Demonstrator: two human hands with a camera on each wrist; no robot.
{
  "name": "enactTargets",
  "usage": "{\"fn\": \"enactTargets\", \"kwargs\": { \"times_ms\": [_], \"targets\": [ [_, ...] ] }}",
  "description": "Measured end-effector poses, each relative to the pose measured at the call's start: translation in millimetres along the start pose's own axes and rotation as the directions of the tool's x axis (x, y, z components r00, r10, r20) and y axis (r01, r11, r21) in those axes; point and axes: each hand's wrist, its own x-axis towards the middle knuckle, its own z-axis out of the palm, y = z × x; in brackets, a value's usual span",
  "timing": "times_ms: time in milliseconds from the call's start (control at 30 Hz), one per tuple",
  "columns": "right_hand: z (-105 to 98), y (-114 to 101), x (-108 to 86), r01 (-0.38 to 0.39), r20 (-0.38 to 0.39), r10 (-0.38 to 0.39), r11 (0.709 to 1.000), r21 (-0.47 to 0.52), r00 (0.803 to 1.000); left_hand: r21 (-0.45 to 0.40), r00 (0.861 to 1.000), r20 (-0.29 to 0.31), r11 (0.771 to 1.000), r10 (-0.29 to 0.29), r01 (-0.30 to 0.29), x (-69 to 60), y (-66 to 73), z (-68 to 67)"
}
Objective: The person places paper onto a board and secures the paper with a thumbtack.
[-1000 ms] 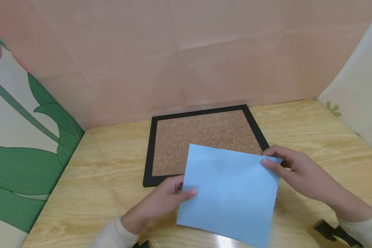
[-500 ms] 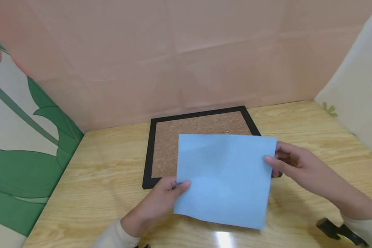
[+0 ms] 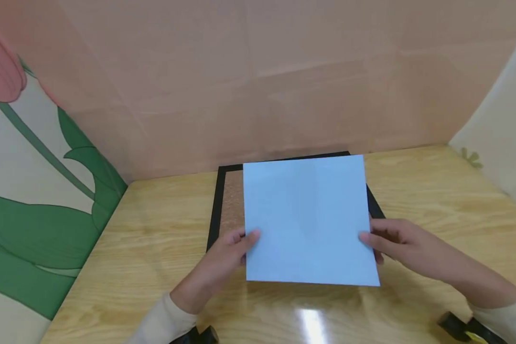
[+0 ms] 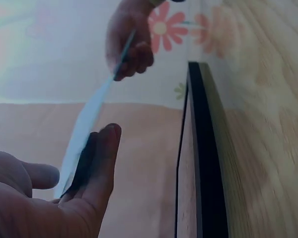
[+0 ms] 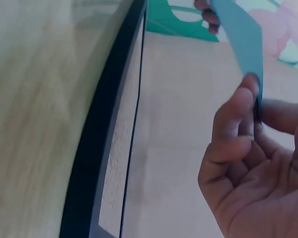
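The blue paper (image 3: 307, 222) has gone up and straightened, hiding most of the corkboard (image 3: 233, 200) on the table (image 3: 155, 239), with the left hand (image 3: 230, 251) and right hand (image 3: 397, 241) each keeping a pinching grip on one side, so it seems evenly held, not put down.

Booth-like setting: table (image 3: 155, 234), pink backdrop (image 3: 258, 86), floral sheets (image 3: 38, 234).
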Motion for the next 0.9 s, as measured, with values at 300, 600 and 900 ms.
{"fn": "enactTargets", "kwargs": {
  "times_ms": [300,600,900],
  "targets": [
    [-1.5,3.4,49.1,-0.122,-0.086,0.129,0.989,0.087,0.988,0.041,0.989,-0.145,0.999,0.028,-0.022,27.2,-10.2,-15.1],
    [6.1,26.1,69.4,-0.283,-0.078,0.291,0.954,0.1,0.954,0.007,0.97,-0.24,1.0,-0.024,0.027,70.8,-29.7,-22.6],
    [13.9,43.5,72.2,-0.271,-0.069,0.274,0.961,0.053,0.959,0.062,0.977,-0.197,0.994,-0.079,0.093,81.0,-37.7,-27.2]
  ]
}}
